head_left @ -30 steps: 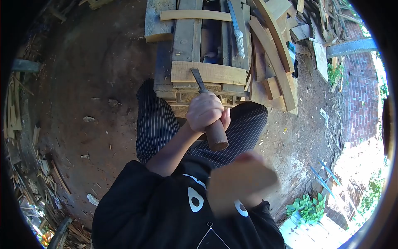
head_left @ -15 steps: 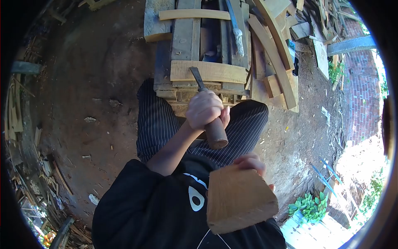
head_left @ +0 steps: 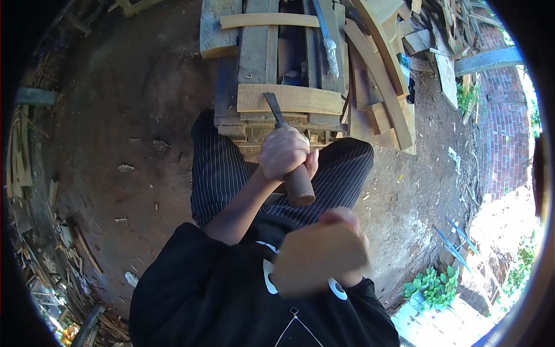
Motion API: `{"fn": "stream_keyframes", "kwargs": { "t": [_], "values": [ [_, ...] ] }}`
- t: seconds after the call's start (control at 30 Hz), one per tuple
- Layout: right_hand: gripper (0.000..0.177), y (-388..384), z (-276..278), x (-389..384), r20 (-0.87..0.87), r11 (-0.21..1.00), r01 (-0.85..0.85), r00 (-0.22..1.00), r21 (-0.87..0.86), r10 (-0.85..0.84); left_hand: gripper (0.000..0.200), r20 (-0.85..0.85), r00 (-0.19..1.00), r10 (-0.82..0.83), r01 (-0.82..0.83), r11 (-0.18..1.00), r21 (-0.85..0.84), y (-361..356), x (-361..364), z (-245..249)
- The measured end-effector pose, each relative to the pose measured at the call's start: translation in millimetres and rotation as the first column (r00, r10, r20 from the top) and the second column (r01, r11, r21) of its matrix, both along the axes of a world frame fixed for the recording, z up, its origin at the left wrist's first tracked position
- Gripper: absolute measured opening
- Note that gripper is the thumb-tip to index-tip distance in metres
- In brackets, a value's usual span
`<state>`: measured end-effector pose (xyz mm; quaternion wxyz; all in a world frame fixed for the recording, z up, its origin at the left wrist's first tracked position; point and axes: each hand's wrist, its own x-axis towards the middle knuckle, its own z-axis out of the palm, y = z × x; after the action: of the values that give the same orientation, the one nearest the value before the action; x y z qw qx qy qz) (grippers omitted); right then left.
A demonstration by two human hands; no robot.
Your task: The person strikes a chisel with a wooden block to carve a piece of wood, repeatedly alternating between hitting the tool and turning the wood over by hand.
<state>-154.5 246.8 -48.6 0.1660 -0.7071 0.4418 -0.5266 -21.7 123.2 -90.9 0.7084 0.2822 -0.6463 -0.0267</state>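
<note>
My left hand (head_left: 284, 151) is wrapped round the wooden handle of a chisel (head_left: 299, 188). The chisel's metal blade (head_left: 273, 105) points away from me, its tip on a pale, slightly curved board (head_left: 306, 99) lying across the bench. Below and to the right, my right hand (head_left: 342, 218) grips a wooden mallet (head_left: 319, 259); its block-shaped head is blurred by motion and hides most of the fingers. The mallet is apart from the chisel's handle end.
The workbench (head_left: 254, 58) carries another thin wooden strip (head_left: 269, 21) and a blue tool with a wrapped handle (head_left: 330, 55). Long curved boards (head_left: 378, 84) lie on its right. Scrap wood lines the left edge; a green plant (head_left: 432, 287) is at lower right.
The mallet in my right hand has moved left and slightly up and its head has turned. My left hand and the chisel have barely moved.
</note>
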Motion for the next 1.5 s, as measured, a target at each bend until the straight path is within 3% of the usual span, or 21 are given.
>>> {"fn": "stream_keyframes", "kwargs": {
  "t": [0.07,0.1,0.2,0.23,0.33,0.37,0.47,0.5,0.6,0.63,0.67,0.7,0.87,0.97,1.03,1.1,1.13,1.2,1.3,1.43,1.5],
  "values": [
    [0.074,21.6,-24.8,7.6,0.397,0.983,0.099,0.905,0.156,-0.154,0.022,0.012,1.0,0.022,-0.022,1.0,0.003,0.2,-0.2,1.0],
    [0.067,-4.3,-12.3,21.4,0.082,0.97,0.237,0.969,-0.06,-0.232,0.022,0.0,1.0,0.001,-0.001,1.0,0.007,1.1,0.1,1.6],
    [0.07,-4.5,1.7,11.0,-0.154,0.976,0.218,0.964,-0.007,-0.216,0.021,-0.007,1.0,-0.027,0.027,1.0,0.003,-0.4,2.8,2.3],
    [0.079,16.1,-3.7,-6.5,0.011,0.955,0.119,0.992,0.273,-0.127,0.021,0.004,1.0,-0.02,0.02,1.0,0.007,2.4,1.0,1.3],
    [0.074,9.3,-9.4,9.1,0.156,0.997,0.078,0.984,0.026,-0.081,0.021,0.005,1.0,-0.014,0.014,1.0,-0.002,2.4,2.0,-0.3],
    [0.06,-7.5,-6.0,17.8,-0.024,0.977,0.165,0.985,-0.132,-0.17,0.021,-0.009,1.0,-0.027,0.027,1.0,-0.004,2.0,2.3,0.1],
    [0.057,-9.3,1.7,19.1,-0.063,0.963,0.225,0.97,-0.148,-0.236,0.021,-0.013,0.999,-0.03,0.03,0.999,-0.03,-3.6,1.8,-0.1],
    [0.069,24.2,-24.7,6.4,0.06,0.963,0.269,0.961,0.018,-0.27,0.02,-0.007,1.0,-0.027,0.027,0.999,-0.025,0.8,1.6,-1.2],
    [0.099,27.8,-46.3,6.6,0.521,0.975,0.201,0.825,0.09,-0.218,0.02,0.0,1.0,-0.029,0.029,0.999,-0.026,0.8,2.1,0.2],
    [0.097,0.6,-30.7,14.0,0.21,0.971,0.214,0.959,-0.105,-0.188,0.02,-0.01,1.0,-0.027,0.027,0.999,-0.024,1.7,1.7,0.2],
    [0.095,-15.6,-18.5,18.5,-0.128,0.943,0.157,0.971,-0.293,-0.201,0.02,-0.009,0.999,-0.05,0.05,0.999,-0.011,2.5,4.2,0.8],
    [0.101,-17.4,-13.2,15.3,-0.189,0.956,0.088,0.971,-0.281,-0.144,0.02,-0.01,0.997,-0.071,0.071,0.997,0.001,3.3,8.0,0.9],
    [0.067,-0.8,-32.1,20.9,-0.106,0.921,0.261,0.947,-0.29,-0.302,0.02,0.003,0.998,-0.065,0.065,0.998,0.014,4.8,8.7,-0.2],
    [0.074,-12.1,-35.5,18.2,-0.081,0.94,0.141,0.981,-0.312,-0.174,0.02,-0.009,0.996,-0.085,0.085,0.996,0.016,4.2,9.3,-0.4],
    [0.097,-18.1,0.1,19.9,-0.218,0.961,0.046,0.97,-0.271,-0.107,0.02,-0.029,0.991,-0.128,0.129,0.991,0.03,3.3,15.1,4.4],
    [0.066,-2.9,-25.3,19.2,-0.006,0.969,0.131,0.991,-0.208,-0.135,0.02,-0.001,0.992,-0.129,0.129,0.991,0.029,7.6,15.1,3.5],
    [0.044,4.7,-20.9,4.5,-0.025,0.997,0.072,0.997,0.001,-0.072,0.02,0.013,0.992,-0.126,0.125,0.992,0.016,5.2,15.1,3.4],
    [0.051,-15.3,5.1,13.2,-0.163,1.0,-0.008,0.987,-0.028,0.003,0.02,0.01,0.993,-0.122,0.122,0.993,0.006,5.1,14.5,2.4],
    [0.045,-21.6,0.7,33.1,-0.075,0.963,0.1,0.99,-0.249,-0.122,0.02,-0.017,0.991,-0.133,0.133,0.991,-0.009,-0.7,14.6,4.0],
    [0.069,-12.0,5.3,1.9,-0.033,0.985,-0.166,0.986,-0.045,0.165,0.019,-0.016,0.992,-0.125,0.125,0.992,0.005,2.3,14.0,3.7],
    [0.085,-26.6,-9.7,28.7,-0.053,0.955,0.047,0.996,-0.293,-0.066,0.018,-0.039,0.991,-0.125,0.126,0.992,0.012,3.4,12.8,5.2]
  ]
}}
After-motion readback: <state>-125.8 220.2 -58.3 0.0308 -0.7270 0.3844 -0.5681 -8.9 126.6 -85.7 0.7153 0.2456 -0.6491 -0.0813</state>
